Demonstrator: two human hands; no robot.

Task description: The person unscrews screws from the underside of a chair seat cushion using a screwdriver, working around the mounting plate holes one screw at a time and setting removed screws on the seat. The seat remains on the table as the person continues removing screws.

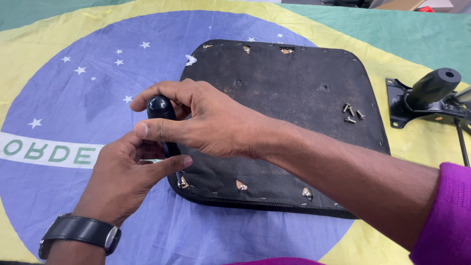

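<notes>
A black chair seat (284, 88) lies upside down on a flag-patterned cloth (73, 88). My right hand (206, 120) grips a black screwdriver handle (160, 108) held upright at the seat's near left corner. My left hand (127, 172) cups the lower part of the tool, thumb and fingers around the shaft; the tip is hidden. A black watch sits on my left wrist (81, 231). Several loose screws (351, 113) rest on the seat's right side. Screws also show in the holes along the near edge (241, 186).
A black metal chair mechanism (427, 98) with a cylinder stands on the cloth to the right of the seat. A thin black rod (461, 142) lies beside it. A white scrap (190, 60) sits at the seat's far left corner.
</notes>
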